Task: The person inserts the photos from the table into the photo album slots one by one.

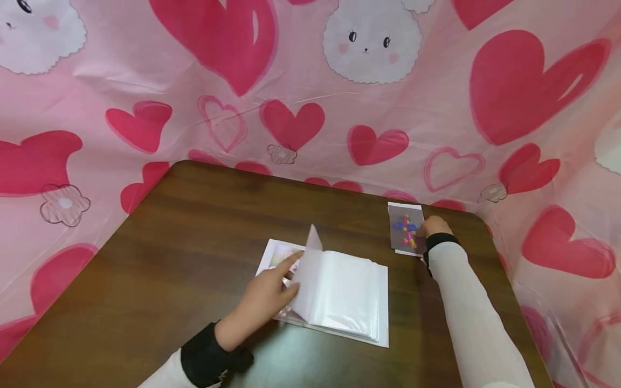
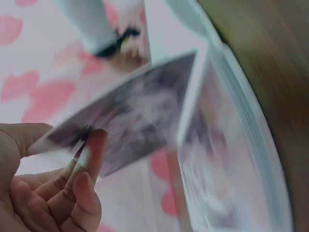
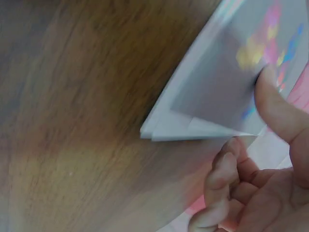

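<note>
An open photo album (image 1: 383,310) with clear sleeves lies on the table. My left hand (image 1: 264,296) is at its left half and pinches a raised page (image 1: 309,288) between thumb and fingers. In the left wrist view, a dark picture shows on that page (image 2: 145,106). To the right of the album lies a small stack of photos (image 1: 399,237), the top one grey with a colourful figure. My right hand (image 1: 435,226) grips the stack's edge, thumb on the top photo (image 3: 207,92) and fingers curled below; how many photos it holds, I cannot tell.
The brown wooden table (image 1: 145,269) has rounded far corners. Behind it and at both sides hangs a pink sheet (image 1: 301,48) printed with hearts and white fluffy faces. The photo stack is near the table's far right corner.
</note>
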Demonstrator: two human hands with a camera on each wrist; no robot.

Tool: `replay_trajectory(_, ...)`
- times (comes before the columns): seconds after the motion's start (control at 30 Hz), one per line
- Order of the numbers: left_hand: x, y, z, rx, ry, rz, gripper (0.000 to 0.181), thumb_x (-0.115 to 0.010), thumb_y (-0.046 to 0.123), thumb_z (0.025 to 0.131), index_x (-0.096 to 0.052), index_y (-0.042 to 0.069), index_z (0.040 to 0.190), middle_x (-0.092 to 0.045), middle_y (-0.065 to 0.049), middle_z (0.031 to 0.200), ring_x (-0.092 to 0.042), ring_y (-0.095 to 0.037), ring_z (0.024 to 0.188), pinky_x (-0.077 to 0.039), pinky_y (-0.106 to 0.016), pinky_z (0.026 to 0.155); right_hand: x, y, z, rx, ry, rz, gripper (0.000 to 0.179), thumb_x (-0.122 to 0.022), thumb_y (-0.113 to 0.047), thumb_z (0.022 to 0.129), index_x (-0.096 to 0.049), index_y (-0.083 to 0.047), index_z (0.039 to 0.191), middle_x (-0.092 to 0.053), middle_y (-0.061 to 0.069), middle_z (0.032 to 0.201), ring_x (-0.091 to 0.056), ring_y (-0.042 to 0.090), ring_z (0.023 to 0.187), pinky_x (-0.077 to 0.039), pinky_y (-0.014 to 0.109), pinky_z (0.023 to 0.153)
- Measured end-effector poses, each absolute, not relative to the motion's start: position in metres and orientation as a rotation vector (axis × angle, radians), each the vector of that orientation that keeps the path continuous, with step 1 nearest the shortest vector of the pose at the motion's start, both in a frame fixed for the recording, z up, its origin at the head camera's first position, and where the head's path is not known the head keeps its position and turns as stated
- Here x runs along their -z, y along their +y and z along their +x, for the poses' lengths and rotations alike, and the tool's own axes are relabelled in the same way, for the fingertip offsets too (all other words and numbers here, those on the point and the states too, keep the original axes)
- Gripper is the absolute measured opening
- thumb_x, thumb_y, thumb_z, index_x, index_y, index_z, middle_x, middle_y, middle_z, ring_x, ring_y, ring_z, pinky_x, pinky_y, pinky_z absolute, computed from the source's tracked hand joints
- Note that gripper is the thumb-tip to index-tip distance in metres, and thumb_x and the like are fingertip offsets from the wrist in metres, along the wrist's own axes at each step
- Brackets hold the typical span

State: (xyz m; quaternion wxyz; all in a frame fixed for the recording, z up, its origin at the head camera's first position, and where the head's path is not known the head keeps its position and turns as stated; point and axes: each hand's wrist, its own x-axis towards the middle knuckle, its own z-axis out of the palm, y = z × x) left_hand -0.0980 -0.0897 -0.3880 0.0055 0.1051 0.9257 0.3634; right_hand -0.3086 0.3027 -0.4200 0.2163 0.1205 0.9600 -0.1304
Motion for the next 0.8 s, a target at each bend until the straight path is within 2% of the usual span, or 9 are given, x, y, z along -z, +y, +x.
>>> replay_trajectory(0.07, 0.388, -0.108, -0.099, -1.13, 2.89, 0.187, 0.058, -0.07, 0.008, 0.08, -0.052, 0.014, 0.134, -0.066, 0.004, 0.076, -0.047, -0.007, 0.052, -0.036, -0.026, 0.047, 0.421, 0.305, -0.307, 0.369, 2.689, 0.359, 0.062, -0.069, -0.029, 0.084, -0.052, 0.021, 0.116, -0.047, 0.038, 0.125, -0.047, 0.049, 0.115, -0.039, 0.053, 0.099)
replay_trajectory(0.17, 0.394, -0.132, -0.1, -1.01, 2.857, 0.061, 0.062, -0.071, 0.009, 0.08, -0.048, 0.012, 0.138, -0.06, 0.004, 0.071, -0.046, -0.012, 0.052, -0.035, -0.029, 0.048, 0.422, 0.309, -0.306, 0.503, 2.683, 0.419, 0.063, -0.069, -0.026, 0.084, -0.048, 0.024, 0.117, -0.05, 0.037, 0.117, -0.05, 0.045, 0.107, -0.04, 0.05, 0.098)
replay_trajectory(0.23, 0.401, -0.145, -0.1, -0.879, 2.846, 0.057, 0.066, -0.073, 0.015, 0.082, -0.044, 0.008, 0.14, -0.065, -0.006, 0.084, -0.057, -0.022, 0.065, -0.045, -0.036, 0.054, 0.424, 0.311, -0.307, 0.587, 2.647, 0.451, 0.058, -0.067, -0.024, 0.085, -0.05, 0.024, 0.112, -0.054, 0.032, 0.103, -0.05, 0.039, 0.096, -0.043, 0.046, 0.093)
replay_trajectory(0.3, 0.411, -0.154, -0.1, -0.777, 2.821, 0.092, 0.073, -0.074, 0.022, 0.081, -0.04, 0.004, 0.142, -0.065, -0.017, 0.105, -0.062, -0.034, 0.088, -0.051, -0.047, 0.069, 0.427, 0.312, -0.31, 0.653, 2.593, 0.486, 0.049, -0.066, -0.024, 0.086, -0.055, 0.021, 0.103, -0.052, 0.022, 0.087, -0.047, 0.032, 0.085, -0.046, 0.042, 0.084)
replay_trajectory(0.37, 0.421, -0.158, -0.101, -0.698, 2.792, 0.164, 0.079, -0.076, 0.03, 0.079, -0.039, 0.001, 0.143, -0.054, -0.024, 0.129, -0.053, -0.041, 0.116, -0.046, -0.057, 0.087, 0.429, 0.315, -0.314, 0.738, 2.525, 0.533, 0.043, -0.065, -0.025, 0.087, -0.057, 0.015, 0.097, -0.049, 0.013, 0.077, -0.045, 0.028, 0.078, -0.044, 0.038, 0.075)
replay_trajectory(0.43, 0.43, -0.16, -0.104, -0.633, 2.773, 0.234, 0.082, -0.076, 0.036, 0.077, -0.04, 0.0, 0.142, -0.043, -0.025, 0.141, -0.04, -0.043, 0.13, -0.038, -0.061, 0.096, 0.432, 0.317, -0.317, 0.793, 2.465, 0.596, 0.044, -0.066, -0.031, 0.087, -0.057, 0.011, 0.095, -0.046, 0.009, 0.074, -0.044, 0.025, 0.077, -0.04, 0.035, 0.071)
replay_trajectory(0.63, 0.44, -0.158, -0.109, -0.551, 2.78, 0.321, 0.082, -0.078, 0.036, 0.074, -0.045, 0.0, 0.139, -0.038, -0.023, 0.146, -0.032, -0.041, 0.136, -0.033, -0.065, 0.098, 0.453, 0.331, -0.337, 0.877, 2.416, 0.629, 0.08, -0.081, -0.048, 0.068, -0.055, 0.014, 0.112, -0.051, 0.013, 0.088, -0.047, 0.026, 0.083, -0.046, 0.034, 0.075)
replay_trajectory(0.7, 0.441, -0.157, -0.109, -0.538, 2.791, 0.325, 0.081, -0.079, 0.036, 0.074, -0.045, -0.001, 0.138, -0.039, -0.024, 0.145, -0.034, -0.041, 0.135, -0.033, -0.064, 0.098, 0.455, 0.331, -0.34, 0.903, 2.418, 0.62, 0.082, -0.083, -0.043, 0.068, -0.053, 0.017, 0.115, -0.05, 0.014, 0.09, -0.047, 0.026, 0.084, -0.047, 0.033, 0.077)
replay_trajectory(0.8, 0.441, -0.154, -0.108, -0.526, 2.8, 0.326, 0.082, -0.079, 0.036, 0.073, -0.046, -0.001, 0.138, -0.04, -0.023, 0.145, -0.034, -0.04, 0.135, -0.032, -0.063, 0.099, 0.451, 0.324, -0.337, 0.884, 2.475, 0.617, 0.072, -0.082, -0.033, 0.072, -0.052, 0.02, 0.112, -0.05, 0.015, 0.086, -0.049, 0.026, 0.079, -0.048, 0.031, 0.07)
